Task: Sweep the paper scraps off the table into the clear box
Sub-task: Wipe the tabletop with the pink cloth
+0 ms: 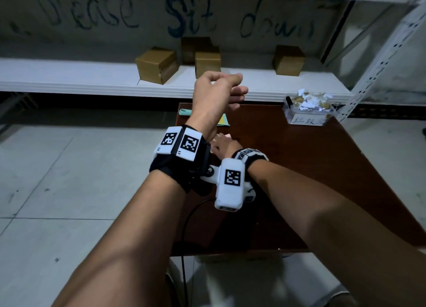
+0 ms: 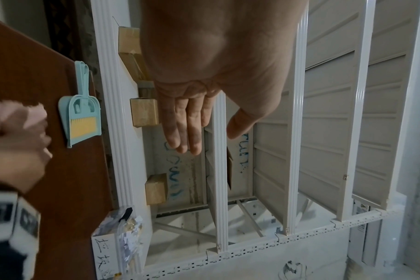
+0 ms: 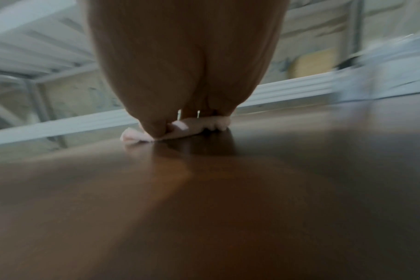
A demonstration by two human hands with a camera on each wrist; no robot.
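The clear box (image 1: 309, 116), with a handwritten label, stands at the back right corner of the brown table (image 1: 334, 168) and is heaped with paper scraps (image 1: 309, 101). My right hand (image 1: 222, 145) is low on the table's middle and grips a crumpled pale pink cloth (image 3: 180, 130), pressing it on the wood. My left hand (image 1: 219, 92) is raised above the table's far edge, fingers relaxed and holding nothing. The left wrist view shows the left hand (image 2: 192, 123), the box (image 2: 117, 246) and the right hand (image 2: 17, 136) as well.
A teal dustpan with a yellow-bristled brush (image 2: 80, 111) lies at the table's back left corner. Behind the table runs a white shelf (image 1: 92, 85) with several cardboard boxes (image 1: 156, 64). A perforated shelf post (image 1: 380, 60) stands by the clear box. A black cable (image 1: 184, 237) hangs at the near edge.
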